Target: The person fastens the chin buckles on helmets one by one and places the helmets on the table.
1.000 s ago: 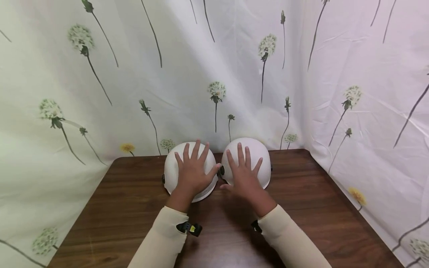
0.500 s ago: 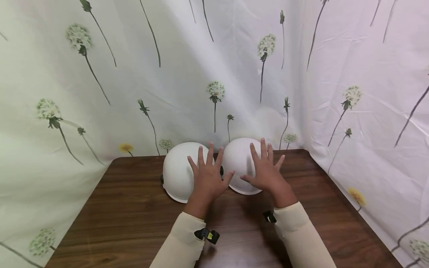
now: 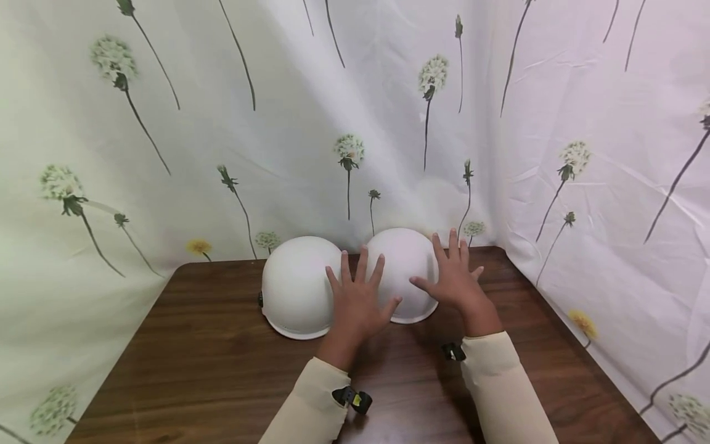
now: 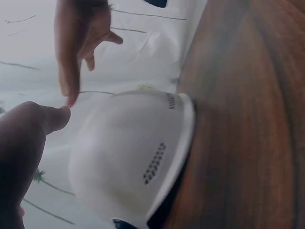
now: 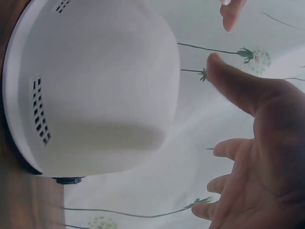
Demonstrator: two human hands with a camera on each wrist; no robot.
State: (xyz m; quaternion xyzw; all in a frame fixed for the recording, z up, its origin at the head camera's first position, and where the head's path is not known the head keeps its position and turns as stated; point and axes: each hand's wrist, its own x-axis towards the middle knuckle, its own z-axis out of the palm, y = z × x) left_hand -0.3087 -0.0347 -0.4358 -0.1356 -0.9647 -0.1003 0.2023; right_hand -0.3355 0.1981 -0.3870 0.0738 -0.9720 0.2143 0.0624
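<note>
Two white helmets sit dome-up side by side at the back of the table: the left helmet [image 3: 299,287] and the right helmet [image 3: 402,271]. My left hand [image 3: 357,302] is spread between them and overlaps both in the head view. To the right, my right hand [image 3: 457,280] has its fingers spread beside the right helmet's right side. In the right wrist view the right hand [image 5: 271,138] stands apart from that white shell, palm toward it. The left wrist view shows rows of small vents on a helmet [image 4: 128,148], with my left thumb [image 4: 28,129] apart from it.
The brown wood-grain table [image 3: 211,370] runs back to a white curtain [image 3: 288,154] printed with dandelions. Another side of the curtain hangs along the table's right edge. A black strap device [image 3: 352,399] is on the left wrist, and another [image 3: 453,352] on the right.
Both spread hands have moved right: the left from over the left helmet to between the two, the right from over the right helmet to its right side. The helmets keep their places.
</note>
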